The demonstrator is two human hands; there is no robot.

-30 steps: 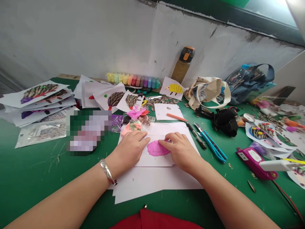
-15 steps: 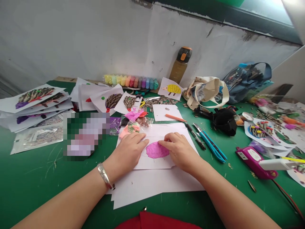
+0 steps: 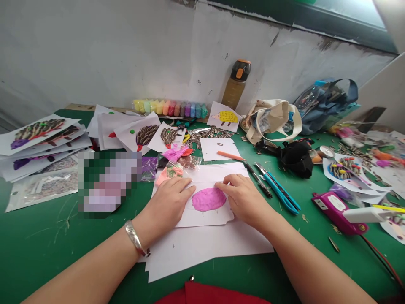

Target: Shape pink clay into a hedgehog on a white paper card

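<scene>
A flattened oval of pinkish-purple clay [image 3: 209,199] covers a pencil outline on a white sheet of paper [image 3: 190,220], with small drawn legs showing below it. My left hand [image 3: 169,200] lies on the sheet's left part, fingers stretched toward the clay's left edge and holding nothing. On the other side, my right hand [image 3: 243,196] rests over the sheet's right part. Its index finger is extended to the clay's upper right edge while the other fingers curl loosely. Larger white sheets [image 3: 190,257] lie underneath.
Right of the papers lie a black pen [image 3: 257,179] and a blue utility knife [image 3: 281,190]. Behind are clay packets [image 3: 172,153], sunflower seeds [image 3: 218,131] and a bottle [image 3: 236,86]. Hedgehog pictures [image 3: 41,131] are stacked left; a magenta glue gun-like device [image 3: 338,213] lies right.
My right index finger has drawn back from the clay's top surface to its upper right edge. My left hand stays nearly in place, and the view has shifted slightly.
</scene>
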